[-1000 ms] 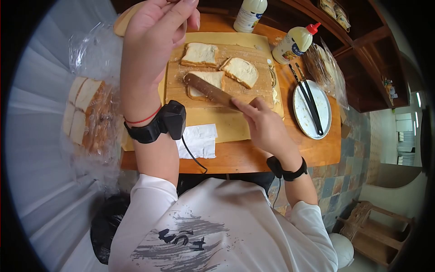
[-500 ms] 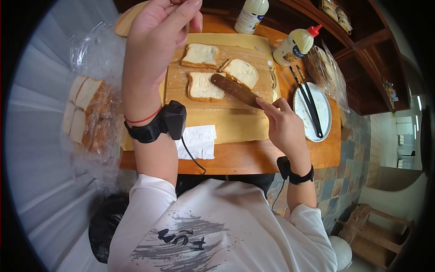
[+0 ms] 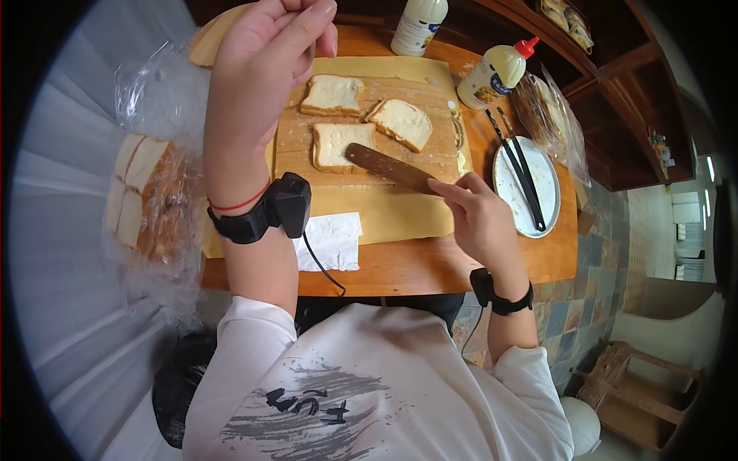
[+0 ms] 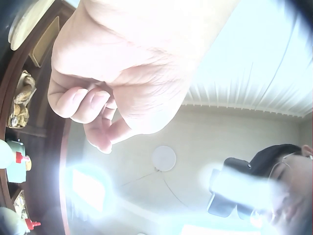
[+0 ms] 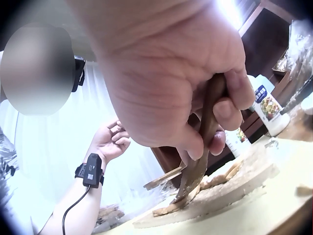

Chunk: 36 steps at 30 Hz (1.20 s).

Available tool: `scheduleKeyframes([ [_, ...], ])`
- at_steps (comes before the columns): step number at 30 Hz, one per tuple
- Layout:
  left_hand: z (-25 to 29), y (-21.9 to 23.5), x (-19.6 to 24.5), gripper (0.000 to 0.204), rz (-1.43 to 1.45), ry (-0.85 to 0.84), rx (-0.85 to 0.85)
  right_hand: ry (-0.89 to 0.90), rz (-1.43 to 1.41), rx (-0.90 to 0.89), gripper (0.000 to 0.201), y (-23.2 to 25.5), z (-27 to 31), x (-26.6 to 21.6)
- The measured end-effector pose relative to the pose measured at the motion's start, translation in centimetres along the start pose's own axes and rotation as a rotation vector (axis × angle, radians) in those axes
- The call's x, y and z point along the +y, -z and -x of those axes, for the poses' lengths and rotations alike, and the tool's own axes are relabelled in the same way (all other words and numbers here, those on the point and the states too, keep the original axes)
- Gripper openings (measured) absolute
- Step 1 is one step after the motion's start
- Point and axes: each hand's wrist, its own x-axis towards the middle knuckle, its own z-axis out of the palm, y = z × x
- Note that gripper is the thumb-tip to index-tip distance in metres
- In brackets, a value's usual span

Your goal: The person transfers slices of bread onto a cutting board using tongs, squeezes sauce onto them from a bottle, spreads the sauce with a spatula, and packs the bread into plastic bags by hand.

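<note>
My right hand [image 3: 483, 219] grips the handle of a brown wooden spreader [image 3: 392, 169]. The spreader's tip lies over the near slice of bread [image 3: 330, 146], and in the right wrist view its blade [image 5: 193, 176] meets the bread at a slant. Two more slices, one at the far left [image 3: 332, 95] and a tilted one on the right [image 3: 401, 124], lie on the same wooden board [image 3: 440, 157]. Crumbs dot the wood. My left hand [image 3: 265, 84] is raised above the board's left side, fingers loosely curled, holding nothing.
Two squeeze bottles stand at the back, one in the middle [image 3: 419, 27] and one with a red cap [image 3: 492, 77]. Black tongs [image 3: 525, 177] lie across a white plate [image 3: 506, 184] on the right. Bagged bread [image 3: 142, 192] is at the left; white paper [image 3: 332, 238] lies in front.
The right hand first drew the spreader rightward across the near slice, then brought its tip slightly back left and down over it. The left hand stays raised.
</note>
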Motion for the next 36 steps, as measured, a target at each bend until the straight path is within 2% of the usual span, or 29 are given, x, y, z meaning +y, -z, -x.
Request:
scheduleKeyframes([
  [4,0.0,0.3,0.0,0.018,0.002,0.0,0.003,0.004,0.042,0.043,0.031,0.9,0.2,0.4],
  [7,0.0,0.4,-0.1,0.019,-0.001,0.007,0.005,-0.016,-0.05,0.071,0.031,0.5,0.0,-0.3],
  [10,0.0,0.0,0.0,0.019,-0.019,0.01,0.036,0.048,-0.177,0.052,0.033,-1.4,-0.6,-1.6],
  [13,-0.1,0.0,-0.1,0.018,-0.03,0.006,0.016,0.093,-0.147,-0.014,0.032,-2.0,-0.9,-1.7],
  [15,-0.2,0.1,-0.2,0.018,-0.032,0.011,0.014,0.108,-0.133,0.032,0.029,-1.5,-1.2,-1.0],
  [19,-0.1,0.4,-0.1,0.018,-0.028,0.012,0.015,0.048,-0.052,0.008,0.028,1.2,-1.4,1.2],
  [23,0.0,0.1,0.1,0.018,-0.033,-0.001,0.026,0.047,-0.064,0.008,0.028,2.7,-1.2,1.4],
  [27,-0.2,0.0,-0.3,0.017,0.01,0.009,-0.02,0.151,-0.136,0.03,0.029,0.6,-2.0,-0.1],
  [30,-0.2,-0.1,-0.6,0.016,0.022,0.026,-0.03,0.146,-0.087,-0.016,0.031,-1.2,-2.6,-1.3],
  [32,-0.1,-0.4,-0.6,0.015,0.004,0.039,-0.01,0.167,-0.082,0.02,0.03,-1.7,-2.8,-1.2],
  [36,0.0,-0.5,-0.3,0.015,0.036,0.047,-0.015,0.06,-0.041,0.053,0.028,-0.1,-2.8,0.6],
])
